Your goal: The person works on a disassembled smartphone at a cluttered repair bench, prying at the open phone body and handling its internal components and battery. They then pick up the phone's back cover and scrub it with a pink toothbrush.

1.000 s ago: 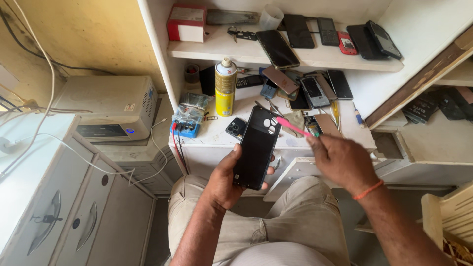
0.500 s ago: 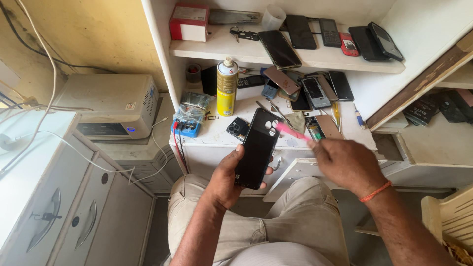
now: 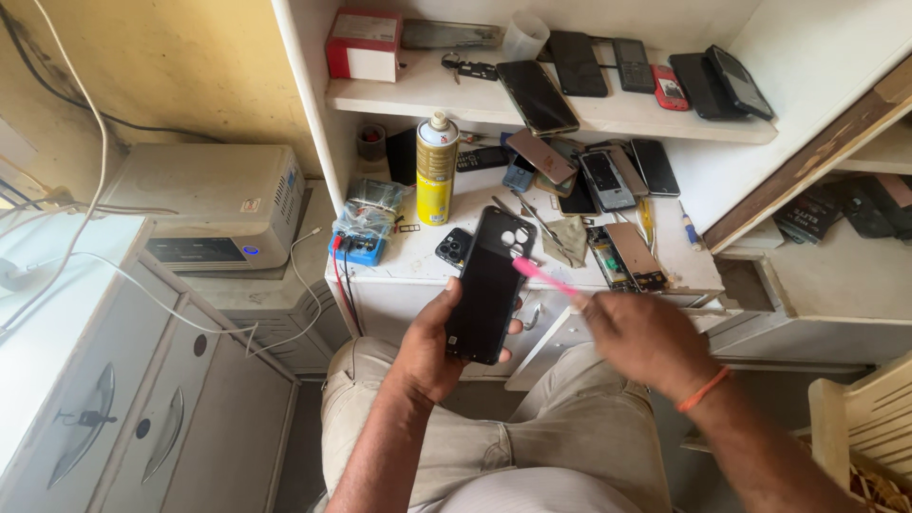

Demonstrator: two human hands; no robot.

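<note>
Head view, looking down over lap. L hand point(image 3: 429, 347) holds black phone point(image 3: 488, 285), back side up, camera cutouts at far end; fingers wrapped round its near half, thumb on left edge. Phone is over near edge of white worktop point(image 3: 418, 266), tilted slightly right. R hand point(image 3: 646, 337) fingers closed on pink tool point(image 3: 543, 276); tip sits at phone's right edge near the far end; hand blurred. Orange band on R wrist. On worktop: yellow spray can point(image 3: 436, 171) far, blue meter point(image 3: 358, 245) left, small camera module point(image 3: 454, 246) just beside phone, opened phone point(image 3: 622, 256) right. Shelf point(image 3: 456, 100) above carries several phones.
</note>
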